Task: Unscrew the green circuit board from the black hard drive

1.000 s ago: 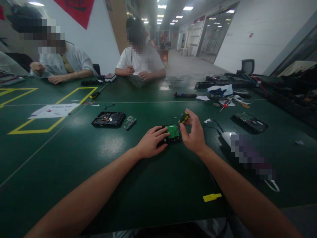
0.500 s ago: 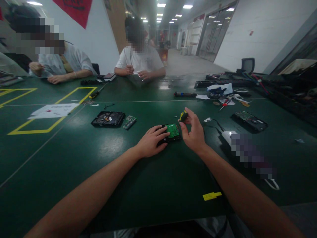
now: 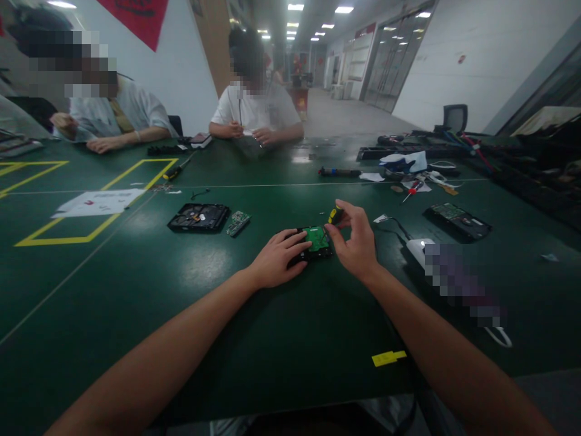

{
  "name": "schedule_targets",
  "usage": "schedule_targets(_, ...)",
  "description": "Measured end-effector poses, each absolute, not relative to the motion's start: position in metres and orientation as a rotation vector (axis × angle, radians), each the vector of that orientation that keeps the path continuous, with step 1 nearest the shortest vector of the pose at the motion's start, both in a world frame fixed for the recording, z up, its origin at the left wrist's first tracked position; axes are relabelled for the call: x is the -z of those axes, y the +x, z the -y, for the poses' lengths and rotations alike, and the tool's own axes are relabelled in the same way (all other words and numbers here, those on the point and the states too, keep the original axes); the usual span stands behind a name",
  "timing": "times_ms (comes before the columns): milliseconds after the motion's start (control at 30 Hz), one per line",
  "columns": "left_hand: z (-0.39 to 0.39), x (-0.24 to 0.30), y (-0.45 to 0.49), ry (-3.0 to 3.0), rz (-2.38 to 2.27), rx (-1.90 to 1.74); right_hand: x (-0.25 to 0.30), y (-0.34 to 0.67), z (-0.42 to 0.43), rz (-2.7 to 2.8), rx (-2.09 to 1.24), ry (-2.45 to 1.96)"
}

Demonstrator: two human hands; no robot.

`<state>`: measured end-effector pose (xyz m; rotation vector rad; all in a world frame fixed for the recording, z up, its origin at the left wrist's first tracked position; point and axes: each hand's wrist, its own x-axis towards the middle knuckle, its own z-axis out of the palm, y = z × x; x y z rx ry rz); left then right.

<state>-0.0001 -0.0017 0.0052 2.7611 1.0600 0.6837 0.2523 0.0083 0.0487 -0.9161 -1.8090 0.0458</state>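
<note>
A small hard drive [image 3: 313, 245] with a green circuit board on top lies on the dark green table [image 3: 136, 290] in front of me. My left hand [image 3: 276, 260] rests on its left side, fingers stretched flat over it. My right hand [image 3: 356, 239] is just right of the drive, fingers pinched round the yellow and black handle of a small screwdriver [image 3: 336, 214], held upright over the drive's far right corner.
An opened drive [image 3: 198, 217] and a loose green board [image 3: 238, 223] lie to the left. Another drive [image 3: 457, 220] and a white cable adapter [image 3: 416, 247] lie right. Tools and paper clutter the far right. Two people sit across the table. A yellow tag [image 3: 388, 358] lies near me.
My right hand with the screwdriver has shifted slightly, staying over the drive's corner. My left hand has stayed on the drive.
</note>
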Motion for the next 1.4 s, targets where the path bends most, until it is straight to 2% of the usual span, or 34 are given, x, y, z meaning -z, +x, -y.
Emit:
schedule_targets(233, 0.0012, -0.0045, -0.0002, 2.747, -1.057, -0.69, -0.0451, 0.2506, -0.0084, 1.815, -0.117, -0.896)
schedule_targets(467, 0.0025, -0.0068, -0.0001, 2.747, -1.051, -0.708, -0.0512, 0.2509, -0.0085, 1.789, 0.019, -0.902)
schedule_targets(867, 0.0018, -0.0055, -0.0006, 2.757, -1.068, -0.681, -0.0471, 0.2522, -0.0096, 1.846, -0.136, -0.869)
schedule_targets(1200, 0.0015, -0.0039, -0.0009, 2.764, -1.049, -0.716, -0.0458, 0.2515, -0.0093, 1.787, -0.071, -0.884)
schedule_targets(1400, 0.0009, -0.0026, -0.001, 2.777, -1.061, -0.703, -0.0433, 0.2502, -0.01, 1.774, -0.184, -0.87)
